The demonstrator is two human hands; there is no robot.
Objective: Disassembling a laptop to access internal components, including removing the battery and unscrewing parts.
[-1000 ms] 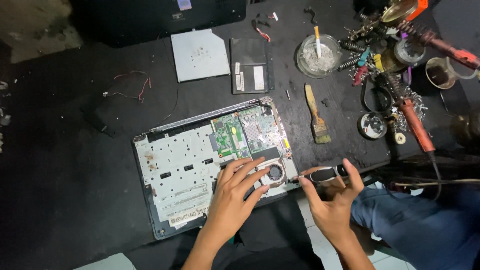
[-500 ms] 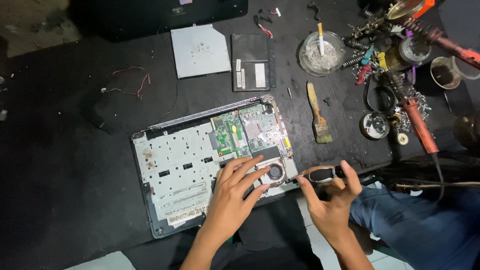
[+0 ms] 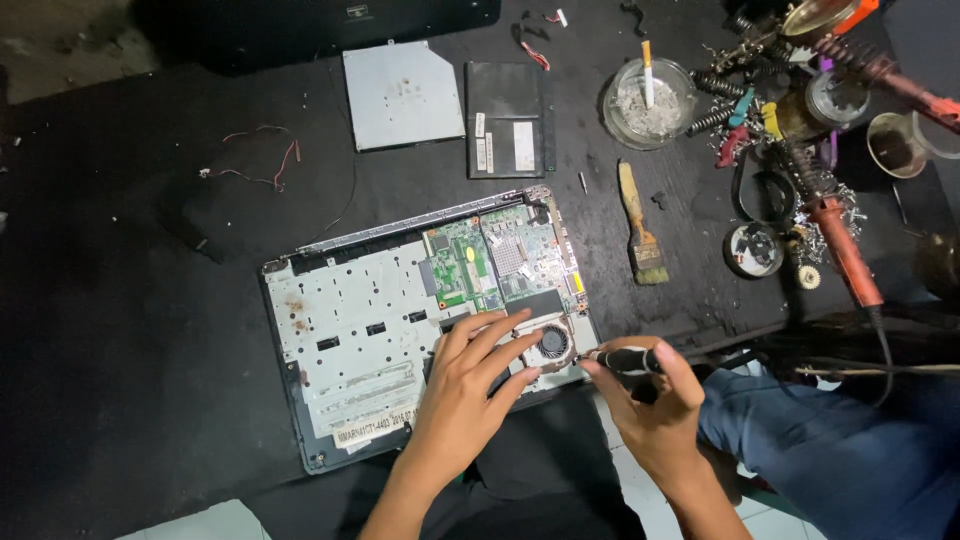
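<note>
At the laptop's near right corner: right hand (image 3: 655,405), fingers curled tight round a black-handled screwdriver (image 3: 628,359), tip at the round fan (image 3: 551,343).
Left hand: left hand (image 3: 462,395) holds nothing, fingers spread flat beside the fan.
Laptop: opened laptop base (image 3: 350,330), silver metal plate, green circuit board (image 3: 462,264), on the black surface (image 3: 120,300).
Containers: glass ashtray (image 3: 650,102) holds ash and a cigarette.
Nearby: bristle brush (image 3: 640,228), grey drive (image 3: 403,93).

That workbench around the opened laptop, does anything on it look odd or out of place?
Yes: a cigarette stands in the glass ashtray right beside the tool pile. Loose red wires lie stray at upper left. The laptop has its circuit board and fan bared under the left hand.
</note>
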